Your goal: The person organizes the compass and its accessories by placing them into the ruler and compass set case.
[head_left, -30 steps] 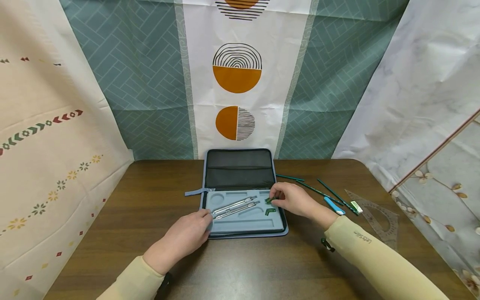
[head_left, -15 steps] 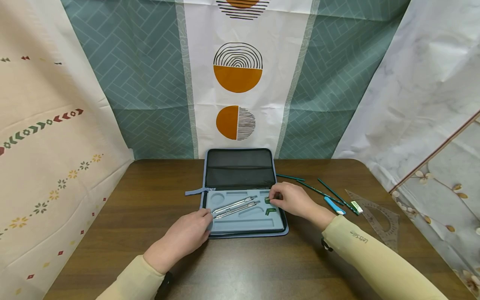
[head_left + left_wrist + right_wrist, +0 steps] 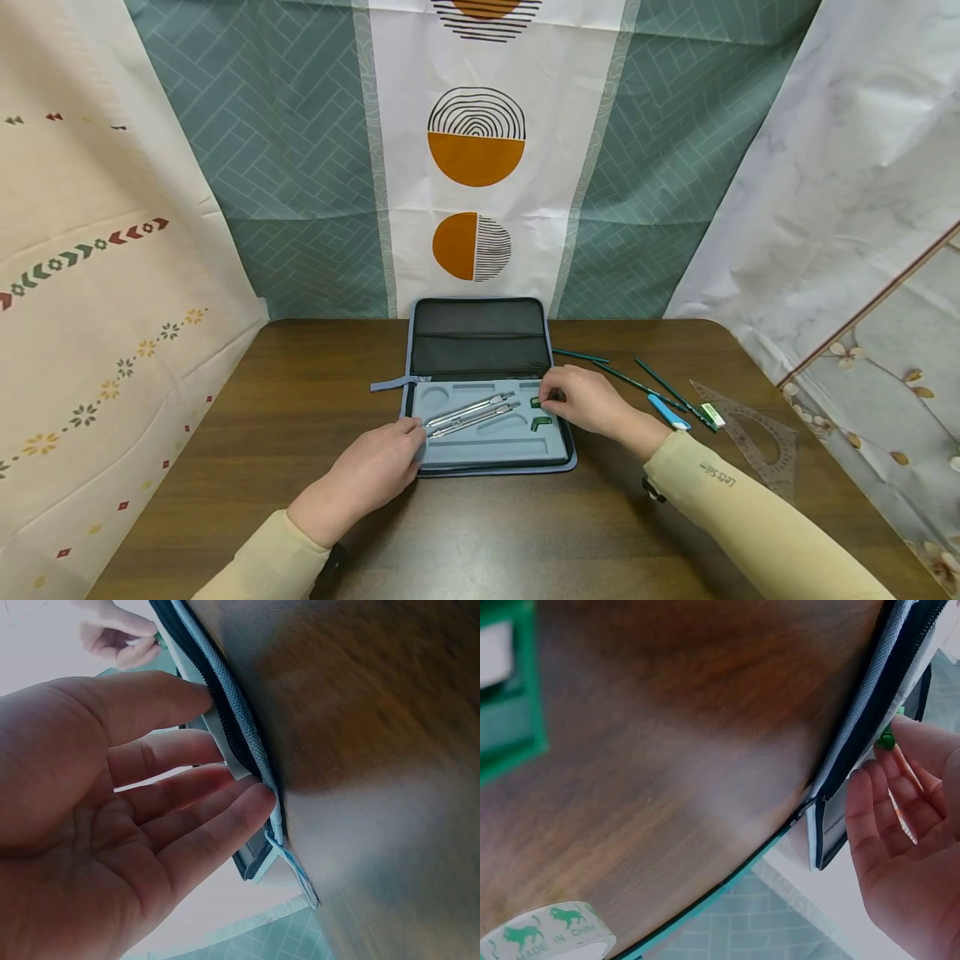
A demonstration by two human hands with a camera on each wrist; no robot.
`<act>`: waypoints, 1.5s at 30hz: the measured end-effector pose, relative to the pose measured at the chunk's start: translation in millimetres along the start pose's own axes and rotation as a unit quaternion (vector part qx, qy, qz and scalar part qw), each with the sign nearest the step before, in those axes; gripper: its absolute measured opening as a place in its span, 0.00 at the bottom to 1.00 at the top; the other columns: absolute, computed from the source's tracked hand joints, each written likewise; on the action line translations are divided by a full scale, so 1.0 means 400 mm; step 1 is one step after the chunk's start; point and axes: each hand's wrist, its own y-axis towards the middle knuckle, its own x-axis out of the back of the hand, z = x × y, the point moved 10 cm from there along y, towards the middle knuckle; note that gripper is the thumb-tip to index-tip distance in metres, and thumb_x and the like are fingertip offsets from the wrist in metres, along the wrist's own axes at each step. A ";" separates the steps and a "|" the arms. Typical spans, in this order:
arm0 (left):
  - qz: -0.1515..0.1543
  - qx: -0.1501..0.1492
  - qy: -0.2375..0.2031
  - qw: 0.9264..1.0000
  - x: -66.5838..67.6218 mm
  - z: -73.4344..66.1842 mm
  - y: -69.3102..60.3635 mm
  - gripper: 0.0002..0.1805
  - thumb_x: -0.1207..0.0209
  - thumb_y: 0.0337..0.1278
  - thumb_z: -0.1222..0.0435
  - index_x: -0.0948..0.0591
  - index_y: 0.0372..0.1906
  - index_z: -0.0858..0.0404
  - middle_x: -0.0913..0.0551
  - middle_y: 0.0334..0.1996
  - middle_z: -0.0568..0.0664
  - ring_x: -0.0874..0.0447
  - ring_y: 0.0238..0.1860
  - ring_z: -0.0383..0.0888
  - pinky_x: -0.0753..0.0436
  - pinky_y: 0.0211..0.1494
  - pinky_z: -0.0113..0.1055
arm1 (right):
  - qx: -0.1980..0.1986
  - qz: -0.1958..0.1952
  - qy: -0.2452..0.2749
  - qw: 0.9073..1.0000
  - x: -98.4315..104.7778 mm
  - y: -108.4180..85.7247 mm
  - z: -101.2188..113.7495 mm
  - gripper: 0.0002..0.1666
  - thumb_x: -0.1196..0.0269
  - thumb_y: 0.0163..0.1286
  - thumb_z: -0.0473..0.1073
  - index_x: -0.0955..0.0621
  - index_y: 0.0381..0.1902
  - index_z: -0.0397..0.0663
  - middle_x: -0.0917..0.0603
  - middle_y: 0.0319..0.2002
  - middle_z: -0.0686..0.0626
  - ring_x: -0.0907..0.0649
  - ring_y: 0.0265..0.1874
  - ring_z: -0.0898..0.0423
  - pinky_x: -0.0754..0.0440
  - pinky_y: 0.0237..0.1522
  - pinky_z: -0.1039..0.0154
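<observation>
An unzipped case (image 3: pixel 480 356) lies open, its light blue moulded tray (image 3: pixel 480 459) in the front half. Two silver compasses (image 3: pixel 468 417) lie slantwise on the tray. My left hand (image 3: pixel 378 467) touches the case's left front edge; in the left wrist view its fingers (image 3: pixel 217 832) are nearly straight along the zipped rim. My right hand (image 3: pixel 581 398) pinches a small green piece (image 3: pixel 886 740) between thumb and fingers, over the tray's upper right recess. A second small green piece (image 3: pixel 541 423) sits just below it in the tray. The held piece is partly hidden by the fingertips.
Right of the case lie several dark green pencils (image 3: pixel 637 379), a blue-handled tool (image 3: pixel 669 412), a green-and-white eraser (image 3: pixel 713 414) and a clear set square (image 3: pixel 765 442). A fabric pull strap (image 3: pixel 390 384) sticks out left. Patterned cloth (image 3: pixel 472 167) hangs behind the table.
My right fingers shift slightly at the upper right recess, and the green piece they pinch has turned a little. My left hand stays at the case's edge.
</observation>
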 end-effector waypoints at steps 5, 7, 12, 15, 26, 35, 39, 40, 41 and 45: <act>0.001 -0.001 0.000 1.000 0.002 -0.003 0.002 0.18 0.19 0.57 0.70 0.13 0.49 0.70 0.11 0.52 0.61 0.08 0.48 0.55 0.07 0.49 0.47 | 0.005 0.005 -0.001 1.000 -0.003 -0.001 0.000 0.12 0.21 0.70 0.38 0.14 0.37 0.60 0.14 0.39 0.62 0.17 0.39 0.61 0.15 0.41 0.58; 0.000 -0.003 0.000 1.000 0.002 -0.005 0.003 0.18 0.19 0.56 0.71 0.13 0.49 0.70 0.11 0.51 0.61 0.08 0.47 0.55 0.07 0.48 0.47 | 0.007 0.007 0.000 1.000 -0.004 -0.002 0.000 0.11 0.21 0.70 0.39 0.13 0.38 0.60 0.14 0.41 0.62 0.16 0.40 0.60 0.15 0.41 0.58; 0.001 -0.005 0.000 1.000 0.001 -0.009 0.005 0.18 0.19 0.56 0.71 0.13 0.49 0.69 0.11 0.51 0.60 0.08 0.47 0.55 0.08 0.48 0.47 | 0.007 0.011 0.003 1.000 -0.002 -0.010 -0.002 0.08 0.21 0.71 0.40 0.10 0.39 0.59 0.13 0.44 0.60 0.14 0.43 0.57 0.14 0.43 0.56; 0.001 -0.005 0.002 1.000 0.000 -0.009 0.005 0.18 0.19 0.56 0.70 0.13 0.49 0.69 0.12 0.51 0.61 0.08 0.48 0.55 0.08 0.49 0.47 | 0.001 0.014 0.002 1.000 0.000 -0.015 -0.007 0.04 0.22 0.72 0.42 0.09 0.39 0.58 0.13 0.45 0.59 0.13 0.45 0.55 0.13 0.44 0.55; -0.007 -0.012 0.006 1.000 -0.001 -0.011 0.004 0.18 0.19 0.55 0.71 0.13 0.48 0.70 0.11 0.51 0.61 0.08 0.47 0.55 0.08 0.48 0.46 | 0.003 0.007 0.006 1.000 -0.008 -0.029 -0.017 0.03 0.25 0.76 0.44 0.08 0.39 0.56 0.14 0.47 0.56 0.14 0.44 0.55 0.13 0.44 0.55; 0.001 -0.003 0.002 1.000 -0.003 -0.008 0.004 0.19 0.19 0.55 0.70 0.13 0.49 0.70 0.12 0.52 0.61 0.08 0.49 0.56 0.08 0.48 0.47 | -0.015 -0.014 0.018 1.000 0.027 -0.056 -0.040 0.05 0.24 0.76 0.42 0.08 0.47 0.55 0.13 0.48 0.57 0.13 0.43 0.56 0.13 0.45 0.53; 0.003 0.002 0.002 1.000 -0.001 -0.004 0.002 0.19 0.19 0.55 0.71 0.13 0.50 0.71 0.12 0.53 0.62 0.08 0.50 0.56 0.07 0.49 0.47 | -0.036 -0.021 -0.001 0.999 0.057 -0.083 -0.072 0.11 0.26 0.77 0.43 0.09 0.54 0.51 0.12 0.53 0.53 0.11 0.46 0.52 0.12 0.46 0.49; 0.003 0.001 0.002 1.000 0.000 -0.004 0.002 0.19 0.19 0.55 0.71 0.13 0.49 0.71 0.11 0.53 0.62 0.08 0.50 0.56 0.07 0.50 0.47 | -0.039 -0.022 -0.009 0.999 0.065 -0.091 -0.080 0.12 0.26 0.77 0.43 0.10 0.56 0.51 0.11 0.55 0.52 0.11 0.47 0.50 0.12 0.46 0.47; 0.003 0.001 0.002 1.000 0.000 -0.004 0.002 0.19 0.19 0.55 0.71 0.13 0.50 0.71 0.11 0.53 0.62 0.08 0.50 0.56 0.08 0.50 0.47 | -0.042 -0.024 -0.019 0.999 0.073 -0.100 -0.090 0.14 0.26 0.77 0.43 0.10 0.58 0.50 0.11 0.56 0.50 0.10 0.48 0.48 0.11 0.46 0.46; 0.002 -0.002 -0.001 1.000 -0.001 -0.003 0.000 0.19 0.19 0.55 0.71 0.13 0.49 0.71 0.12 0.53 0.62 0.08 0.50 0.56 0.08 0.50 0.47 | -0.062 -0.035 -0.061 0.996 0.114 -0.137 -0.140 0.18 0.25 0.76 0.42 0.11 0.61 0.48 0.11 0.56 0.47 0.10 0.50 0.44 0.11 0.46 0.42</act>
